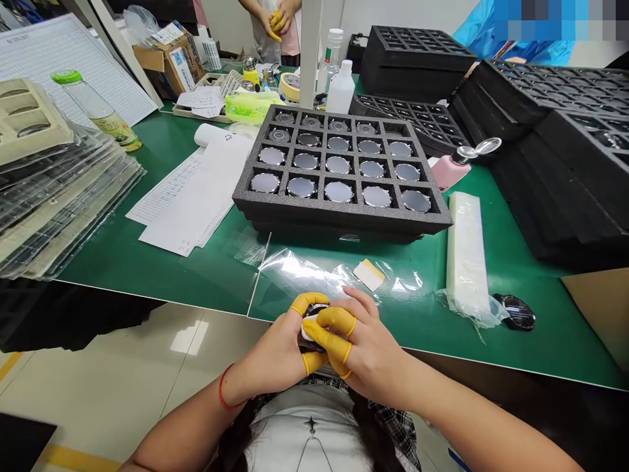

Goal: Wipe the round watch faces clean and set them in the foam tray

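Both hands meet at bottom centre of the frame, just off the near edge of the green bench mat [147, 262]. Left hand [278, 354] and right hand [363, 347] are curled together round a small dark round part with a white cloth or wipe [310, 319]; it is mostly hidden, so its exact shape can't be told. Fingers wear yellow rubber finger cots [330, 321] and are closed tight on the part, with no gap visible. Red string band [223, 390] on left wrist.

Centre frame: black foam tray with a grid of round silver-faced discs [339, 174]. Clear plastic bags [304, 272] lie just above the hands. Long white foam block in plastic wrap [466, 246] to the right, with a dark oval glossy piece [515, 311] beside its lower end. Printed paper sheets [191, 196] left of the tray. Stacked empty black foam trays [555, 131] at upper right. Another person's hands in yellow cots [276, 21] at top centre.
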### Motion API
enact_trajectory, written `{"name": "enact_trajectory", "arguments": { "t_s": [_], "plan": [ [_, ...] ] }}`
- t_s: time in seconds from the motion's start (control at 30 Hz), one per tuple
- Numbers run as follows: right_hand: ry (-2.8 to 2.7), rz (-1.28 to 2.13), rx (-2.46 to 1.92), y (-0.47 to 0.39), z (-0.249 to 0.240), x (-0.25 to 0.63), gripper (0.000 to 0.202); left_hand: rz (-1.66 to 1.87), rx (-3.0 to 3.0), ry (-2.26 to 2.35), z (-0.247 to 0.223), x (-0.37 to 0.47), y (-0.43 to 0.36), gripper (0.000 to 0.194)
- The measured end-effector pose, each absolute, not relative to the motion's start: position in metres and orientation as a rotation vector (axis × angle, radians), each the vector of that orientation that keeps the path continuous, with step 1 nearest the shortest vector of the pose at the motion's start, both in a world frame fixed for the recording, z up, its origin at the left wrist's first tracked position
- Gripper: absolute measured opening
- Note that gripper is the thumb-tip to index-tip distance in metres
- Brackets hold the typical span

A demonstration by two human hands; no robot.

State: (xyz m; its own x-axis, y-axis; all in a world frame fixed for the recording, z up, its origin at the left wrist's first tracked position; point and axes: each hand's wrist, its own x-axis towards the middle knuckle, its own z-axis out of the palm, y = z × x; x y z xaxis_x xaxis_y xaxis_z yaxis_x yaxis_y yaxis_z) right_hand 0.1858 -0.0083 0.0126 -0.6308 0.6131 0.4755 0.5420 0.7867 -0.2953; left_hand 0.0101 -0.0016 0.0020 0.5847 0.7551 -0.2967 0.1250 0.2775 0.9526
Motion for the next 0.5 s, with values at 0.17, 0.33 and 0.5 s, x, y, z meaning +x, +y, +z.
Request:
{"name": "enact_trajectory", "arguments": {
  "t_s": [0.17, 0.33, 0.5],
  "plan": [
    [-2.486, 0.311, -0.764, -0.008, 0.015, 0.202, 0.031, 0.529, 1.234, 0.859, 0.001, 0.008, 0.000, 0.053],
    [-2.477, 0.372, -0.657, -0.004, 0.012, 0.218, 0.029, 0.484, 1.152, 0.872, 0.002, 0.006, 0.000, 0.059],
    [-2.434, 0.336, -0.681, 0.003, 0.012, 0.232, 0.026, 0.503, 1.148, 0.915, 0.004, 0.007, 0.001, 0.055]
  ]
}}
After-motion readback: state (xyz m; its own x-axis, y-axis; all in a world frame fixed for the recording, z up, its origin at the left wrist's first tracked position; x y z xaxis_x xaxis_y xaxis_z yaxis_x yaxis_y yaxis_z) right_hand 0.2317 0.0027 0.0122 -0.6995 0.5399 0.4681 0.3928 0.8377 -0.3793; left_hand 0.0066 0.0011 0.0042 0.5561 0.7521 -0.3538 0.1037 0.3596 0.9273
